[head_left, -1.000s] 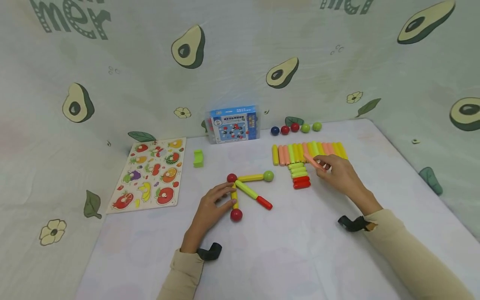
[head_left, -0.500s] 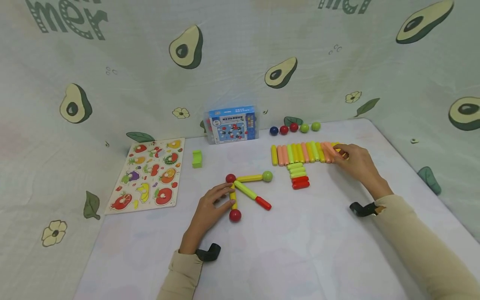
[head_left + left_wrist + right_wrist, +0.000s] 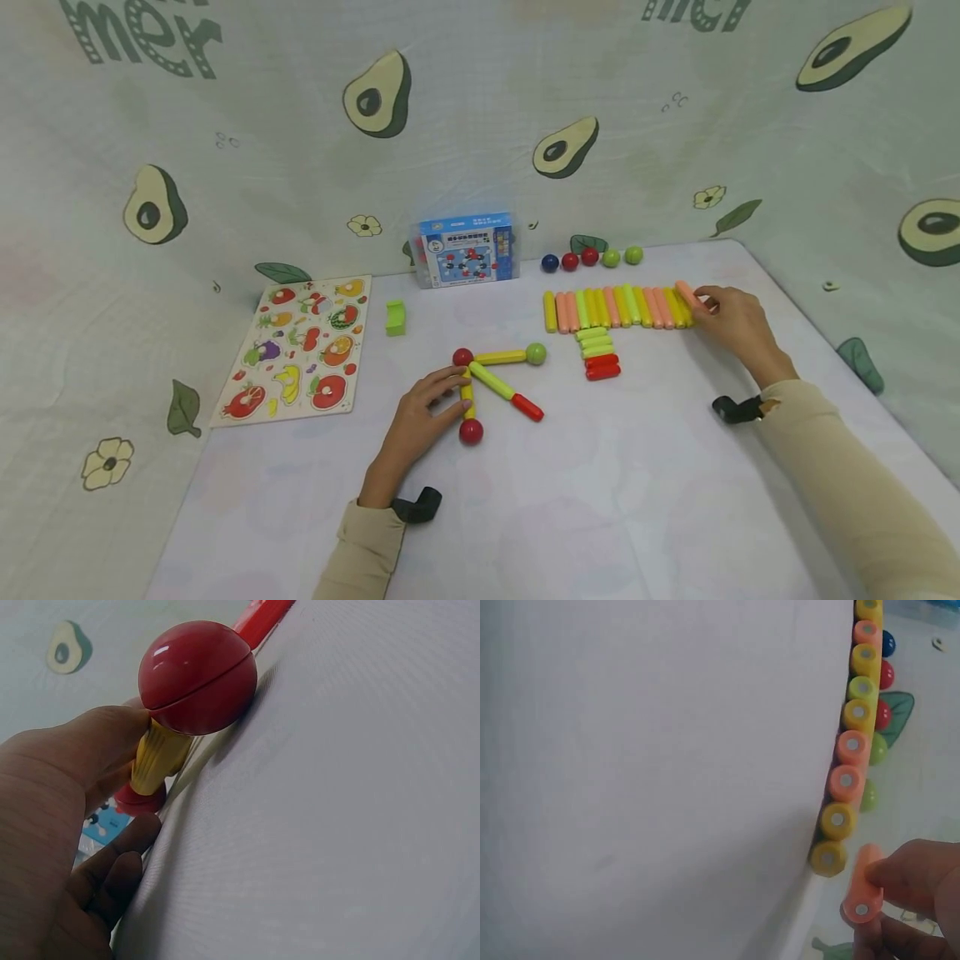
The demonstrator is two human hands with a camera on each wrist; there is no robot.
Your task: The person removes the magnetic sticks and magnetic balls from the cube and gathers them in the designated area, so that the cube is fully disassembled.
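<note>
In the right wrist view, my right hand (image 3: 922, 892) pinches a salmon-pink magnetic stick (image 3: 866, 881) between thumb and fingers. That stick is at the right end of a row of yellow, pink and green sticks (image 3: 615, 307), beside the last yellow one (image 3: 828, 858). My left hand (image 3: 422, 417) holds a yellow stick (image 3: 156, 757) that has a red ball (image 3: 196, 679) at its near end and another red ball (image 3: 462, 357) at its far end. From the far ball, a second yellow stick (image 3: 501, 357) runs to a green ball (image 3: 536, 353), and a green stick (image 3: 491, 380) leads to a red stick (image 3: 527, 407).
Several short green (image 3: 595, 342) and red sticks (image 3: 602, 367) lie below the row. Blue, red and green balls (image 3: 590, 257) line the back, right of a blue box (image 3: 468, 250). A fruit puzzle board (image 3: 300, 350) and a green block (image 3: 395, 317) lie at left.
My right hand has carried the pink stick rightward along the row to its right end. The left hand stays on the yellow stick.
</note>
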